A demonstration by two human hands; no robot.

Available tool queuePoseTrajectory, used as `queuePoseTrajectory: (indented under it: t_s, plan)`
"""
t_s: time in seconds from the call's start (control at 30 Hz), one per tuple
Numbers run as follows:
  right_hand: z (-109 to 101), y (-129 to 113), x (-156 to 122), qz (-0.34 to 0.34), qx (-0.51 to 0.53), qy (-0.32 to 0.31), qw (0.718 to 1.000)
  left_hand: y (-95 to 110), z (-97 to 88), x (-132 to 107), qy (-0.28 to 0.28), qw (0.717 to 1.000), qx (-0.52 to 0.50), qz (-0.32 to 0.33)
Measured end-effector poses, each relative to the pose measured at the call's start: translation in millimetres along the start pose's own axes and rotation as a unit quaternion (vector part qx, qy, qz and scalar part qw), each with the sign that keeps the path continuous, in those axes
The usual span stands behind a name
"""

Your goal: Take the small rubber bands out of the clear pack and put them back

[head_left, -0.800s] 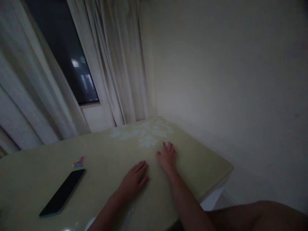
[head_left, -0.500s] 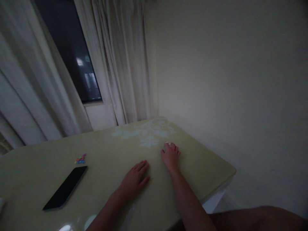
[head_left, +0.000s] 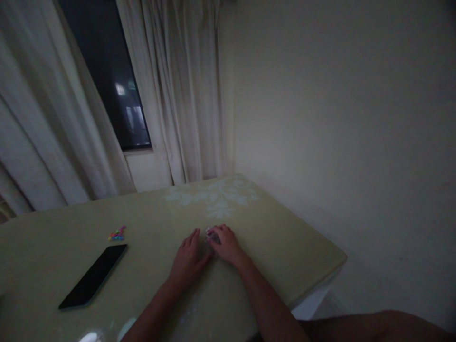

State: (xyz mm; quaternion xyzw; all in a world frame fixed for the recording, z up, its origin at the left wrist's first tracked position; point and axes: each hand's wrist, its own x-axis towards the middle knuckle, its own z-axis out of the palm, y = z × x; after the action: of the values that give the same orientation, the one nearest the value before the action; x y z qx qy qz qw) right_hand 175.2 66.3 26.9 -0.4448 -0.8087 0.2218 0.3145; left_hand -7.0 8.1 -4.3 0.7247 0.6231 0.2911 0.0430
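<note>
My right hand [head_left: 225, 243] is closed around a small pale object [head_left: 208, 232], partly see-through with a hint of pink; its kind is too small and dim to make out. Just left of it, my left hand [head_left: 187, 258] rests on the table with fingers stretched out and thumb apart, pointing toward the object. Both hands are close together over the table [head_left: 285, 247], and the right fingers hide part of the object.
A black tablet or large phone [head_left: 93, 277] lies flat on the left. Behind it sits a little heap of small multicoloured pieces [head_left: 117, 233]. A wall [head_left: 338, 118] borders the table's right side, and curtains [head_left: 181, 95] hang by a dark window [head_left: 107, 71].
My right hand has moved left and nearer to me, bringing the small pale object beside my left hand. My left hand has shifted slightly left and turned more upright.
</note>
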Motion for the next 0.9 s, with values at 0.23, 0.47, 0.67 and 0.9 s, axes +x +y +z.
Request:
queuePoseTrajectory:
  t_s: [0.23,0.47,0.67,0.9]
  plan:
    - [0,-5,-2,-0.051,0.07,-0.049,0.995,-12,-7.7,6,0.021,0.995,-0.091,-0.033]
    - [-2,-3,-3,-0.054,0.079,-0.066,0.993,-17,-25.3,8,0.009,0.98,-0.193,-0.045]
    - [-3,-1,-6,-0.067,0.1,-0.078,0.99,-13,-29.4,7,0.008,0.981,-0.19,-0.048]
    - [-1,3,-5,-0.065,0.113,-0.084,0.988,1,-40.1,6,0.007,0.991,-0.128,-0.05]
